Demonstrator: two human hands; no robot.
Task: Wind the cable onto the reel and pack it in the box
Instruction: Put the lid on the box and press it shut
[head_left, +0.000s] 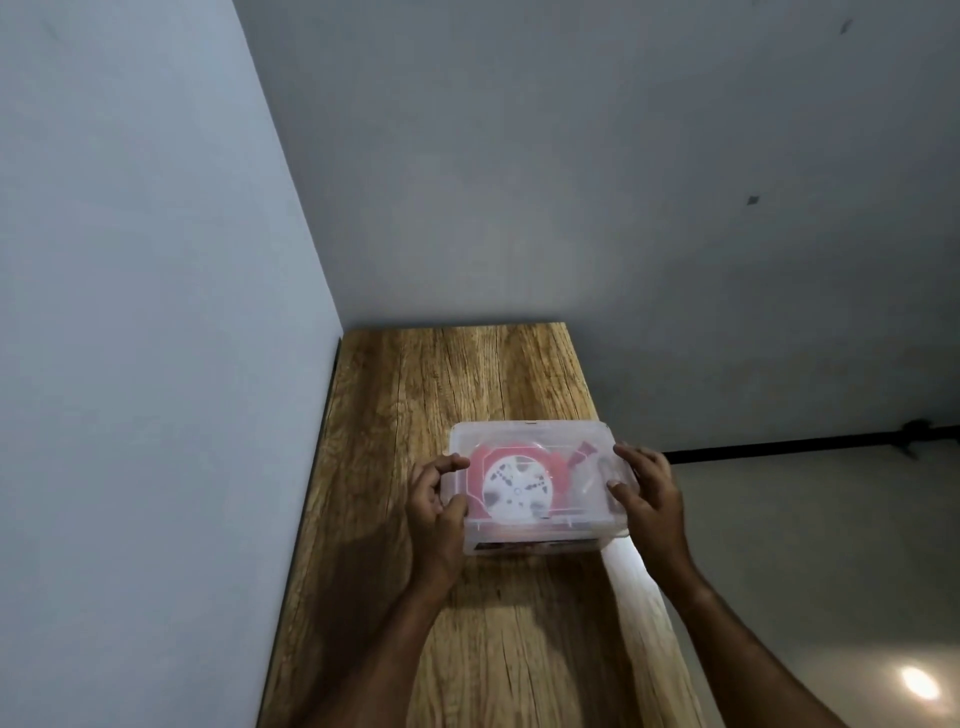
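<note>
Two bare forearms reach forward over a long wooden table (467, 649) set into the corner of a room. The left hand (434, 512) grips the left end of a clear plastic box (530, 540), its thumb and fingers curled around the corner of the lid. The right hand (649, 493) clasps the right end, fingers spread over the top edge and thumb pressed on the lid. There is one box, and it sits on the table near the right edge with its lid (524, 434) on.

Through the clear lid one red reel (517, 486) shows, lying flat inside the box, with a round white centre dotted with small holes. A dark red piece (584, 451) lies beside the reel toward the right end; it is too blurred to tell whether that is the cable. No writing or label can be read anywhere on the box or reel.

Beyond the box the tabletop runs bare to the grey walls (571, 182). To the right, a black bar (779, 447) crosses low along the wall, above a pale floor (805, 571).
</note>
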